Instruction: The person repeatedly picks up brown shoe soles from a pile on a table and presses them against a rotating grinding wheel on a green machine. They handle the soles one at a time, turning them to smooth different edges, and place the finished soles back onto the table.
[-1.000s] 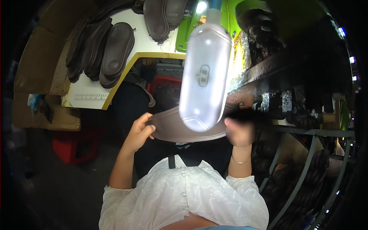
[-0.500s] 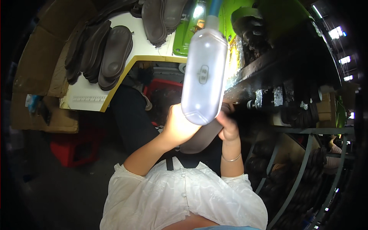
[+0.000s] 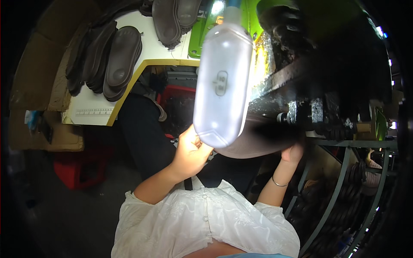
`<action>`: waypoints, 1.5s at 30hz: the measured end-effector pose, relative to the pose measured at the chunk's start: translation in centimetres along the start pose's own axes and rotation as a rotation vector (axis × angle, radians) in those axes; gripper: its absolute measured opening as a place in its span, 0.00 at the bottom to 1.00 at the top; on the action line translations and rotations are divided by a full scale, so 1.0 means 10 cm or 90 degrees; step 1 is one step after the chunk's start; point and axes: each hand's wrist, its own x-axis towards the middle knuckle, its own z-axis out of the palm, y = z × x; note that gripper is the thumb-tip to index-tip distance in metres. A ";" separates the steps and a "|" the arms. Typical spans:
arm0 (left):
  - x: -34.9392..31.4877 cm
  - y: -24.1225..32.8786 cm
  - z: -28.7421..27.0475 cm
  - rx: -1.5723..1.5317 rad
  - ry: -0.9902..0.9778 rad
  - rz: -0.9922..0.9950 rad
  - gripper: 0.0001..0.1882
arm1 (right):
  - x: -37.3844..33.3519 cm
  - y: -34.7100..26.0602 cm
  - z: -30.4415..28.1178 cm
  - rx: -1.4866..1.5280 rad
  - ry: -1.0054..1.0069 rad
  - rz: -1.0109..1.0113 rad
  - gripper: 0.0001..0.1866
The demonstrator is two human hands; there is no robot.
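Hands [image 3: 189,157], clamped on a brown sole [image 3: 247,149], sit wider apart than before.

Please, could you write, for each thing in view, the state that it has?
Brown sole: between the hands, partly hidden.
Left hand: closed at the sole's left end.
Right hand: at its right end, fingers lost in shadow.
Pale lamp: apparently lit.
Other soles: piled on the white table.
Red stool: dimly lit.
Bracelet: worn above the right hand.
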 end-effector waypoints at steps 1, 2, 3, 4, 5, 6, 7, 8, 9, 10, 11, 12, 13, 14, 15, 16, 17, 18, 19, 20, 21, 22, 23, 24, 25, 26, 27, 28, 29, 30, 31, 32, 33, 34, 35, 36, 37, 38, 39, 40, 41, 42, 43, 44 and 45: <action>0.00 0.03 -0.03 -0.007 -0.017 -0.015 0.11 | 0.02 0.03 0.18 -0.015 0.065 -0.034 0.14; -0.01 0.06 -0.10 -0.014 -0.032 -0.029 0.13 | 0.03 0.05 0.28 -0.008 0.004 -0.053 0.15; -0.02 0.11 -0.18 -0.022 -0.048 -0.043 0.14 | 0.03 0.07 0.37 -0.002 -0.057 -0.072 0.16; 0.00 0.11 -0.29 -0.006 -0.080 -0.019 0.14 | 0.02 0.12 0.46 0.060 -0.122 -0.072 0.16; -0.02 0.12 -0.34 0.017 -0.024 -0.039 0.14 | -0.01 0.23 0.55 0.086 -0.071 -0.098 0.17; -0.03 0.14 -0.42 0.039 0.002 -0.023 0.15 | -0.04 0.33 0.65 0.109 -0.021 -0.126 0.17; -0.02 0.16 -0.51 0.060 0.026 -0.009 0.15 | -0.08 0.43 0.74 0.129 0.029 -0.156 0.18; -0.01 0.20 -0.59 0.071 0.044 0.008 0.15 | -0.12 0.58 0.65 0.142 -0.051 -0.163 0.19; 0.01 0.24 -0.68 0.081 0.063 0.023 0.16 | -0.15 0.69 0.62 0.154 -0.131 -0.169 0.20; 0.01 0.25 -0.76 0.082 0.105 0.023 0.16 | -0.21 0.74 0.79 0.176 -0.087 -0.150 0.21; 0.03 0.27 -0.80 0.105 0.136 0.052 0.16 | -0.28 0.79 0.98 0.196 -0.042 -0.131 0.22; 0.04 0.29 -0.87 0.107 0.135 0.054 0.16 | -0.34 0.80 1.14 0.260 -0.073 -0.092 0.23; 0.04 0.32 -0.94 0.109 0.134 0.056 0.16 | -0.40 0.84 1.18 0.303 -0.150 -0.070 0.22; 0.05 0.31 -1.03 0.102 0.137 0.048 0.15 | -0.44 0.90 1.19 0.271 -0.128 -0.066 0.21; 0.04 0.28 -1.12 0.123 0.137 0.021 0.14 | -0.46 0.98 1.16 0.239 -0.106 -0.061 0.21; 0.03 0.23 -1.20 0.144 0.135 -0.004 0.14 | -0.46 1.02 1.09 0.217 -0.127 -0.015 0.20; 0.02 0.18 -1.24 0.164 0.132 -0.030 0.14 | -0.45 1.03 1.04 0.157 -0.142 -0.017 0.20; 0.02 0.12 -1.24 0.191 0.121 -0.075 0.14 | -0.42 1.02 1.01 0.096 -0.156 -0.020 0.21; -0.03 0.03 -1.25 0.199 0.097 -0.105 0.15 | -0.38 1.00 1.01 0.036 -0.173 -0.020 0.22; -0.06 -0.07 -1.24 0.218 0.067 -0.128 0.15 | -0.33 0.93 1.03 -0.050 -0.182 -0.064 0.17; -0.07 -0.15 -1.20 0.233 0.035 -0.151 0.15 | -0.30 0.88 0.93 -0.132 -0.240 -0.054 0.16; -0.07 -0.10 -1.07 0.302 -0.016 -0.238 0.15 | -0.24 0.82 0.84 -0.213 -0.299 -0.043 0.14; -0.07 -0.05 -0.94 0.370 -0.067 -0.325 0.16 | -0.20 0.81 0.81 -0.260 -0.350 -0.105 0.13; -0.13 -0.29 -0.95 0.389 -0.130 -0.243 0.16 | -0.17 0.75 0.88 -0.301 -0.399 -0.172 0.12; -0.13 -0.41 -0.87 0.406 -0.192 -0.161 0.16 | -0.13 0.70 0.93 -0.336 -0.443 -0.241 0.11; -0.17 -0.47 -0.82 0.468 -0.255 -0.153 0.16 | -0.08 0.61 0.96 -0.339 -0.463 -0.152 0.09; -0.16 -0.43 -0.65 0.528 -0.324 -0.144 0.17 | -0.08 0.56 1.01 -0.342 -0.461 -0.105 0.10; -0.19 -0.48 -0.51 0.431 -0.273 -0.117 0.16 | -0.08 0.54 1.09 -0.340 -0.465 -0.057 0.11; -0.22 -0.54 -0.39 0.333 -0.222 -0.089 0.16 | -0.08 0.51 1.18 -0.339 -0.468 -0.009 0.13; -0.18 -0.54 -0.29 0.215 -0.159 -0.114 0.16 | -0.12 0.59 1.29 -0.286 -0.438 -0.003 0.16; -0.15 -0.49 -0.25 0.190 -0.112 -0.078 0.16 | -0.14 0.63 1.35 -0.233 -0.407 0.002 0.19; -0.12 -0.43 -0.22 0.164 -0.065 -0.043 0.16 | -0.17 0.62 1.32 -0.307 -0.419 0.042 0.26; -0.07 -0.36 -0.22 0.139 -0.015 -0.007 0.17 | -0.20 0.63 1.33 -0.348 -0.433 0.069 0.26; -0.02 -0.43 -0.27 -0.019 0.019 0.019 0.19 | -0.22 0.63 1.30 -0.410 -0.485 0.055 0.26; -0.02 -0.40 -0.32 -0.177 0.045 -0.005 0.21 | -0.23 0.64 1.23 -0.473 -0.537 0.040 0.25; 0.00 -0.36 -0.42 -0.256 0.086 0.001 0.20 | -0.24 0.67 1.08 -0.503 -0.553 0.193 0.23; 0.04 -0.31 -0.52 -0.338 0.122 0.003 0.19 | -0.26 0.69 0.90 -0.492 -0.515 0.178 0.22; 0.06 -0.27 -0.64 -0.326 0.113 0.039 0.18 | -0.28 0.71 0.73 -0.482 -0.477 0.163 0.21; 0.07 -0.24 -0.75 -0.315 0.104 0.074 0.18 | -0.28 0.69 0.61 -0.473 -0.436 0.148 0.20; 0.07 -0.16 -0.78 -0.247 0.083 0.121 0.17 | -0.28 0.55 0.62 -0.437 -0.372 0.090 0.19; 0.05 -0.09 -0.74 -0.179 0.099 0.148 0.14 | -0.28 0.42 0.64 -0.400 -0.307 0.033 0.17; 0.04 -0.07 -0.73 -0.074 0.063 0.140 0.12 | -0.26 0.37 0.53 -0.359 -0.254 -0.031 0.16; 0.03 -0.04 -0.71 0.032 0.025 0.133 0.10 | -0.24 0.33 0.43 -0.317 -0.202 -0.095 0.16; 0.05 -0.02 -0.66 0.111 -0.027 0.112 0.09 | -0.23 0.29 0.36 -0.214 -0.180 -0.122 0.17; 0.06 -0.03 -0.57 0.122 -0.069 0.074 0.11 | -0.23 0.24 0.30 -0.112 -0.159 -0.151 0.18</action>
